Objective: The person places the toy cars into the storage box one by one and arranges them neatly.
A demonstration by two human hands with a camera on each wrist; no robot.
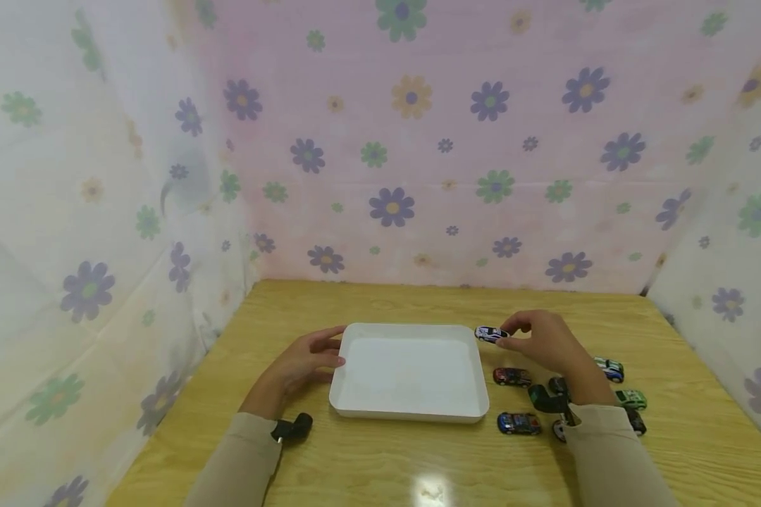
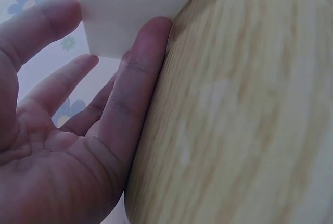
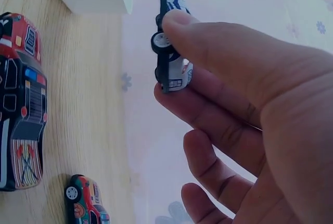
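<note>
A white rectangular tray (image 1: pixel 412 415) lies on the wooden table, its inside bare. At its left wall is my left hand (image 1: pixel 301 362), the fingers spread along the outside; in the left wrist view a fingertip (image 2: pixel 151 36) touches the tray wall (image 2: pixel 125 10). My right hand (image 1: pixel 542 341) pinches a white toy car (image 1: pixel 490 334) with blue and dark markings between thumb and fingers. This toy car (image 3: pixel 174 73) is clear of the table, just beyond the tray's right rim, with its wheels facing left in the right wrist view.
Right of the tray stand a dark red toy car (image 1: pixel 512 377) and a blue toy car (image 1: pixel 518 423). Several more sit around my right forearm, including a green one (image 1: pixel 631 399) and a white-green one (image 1: pixel 610 369). Flowered cloth (image 1: pixel 418 211) encloses the table's back and sides.
</note>
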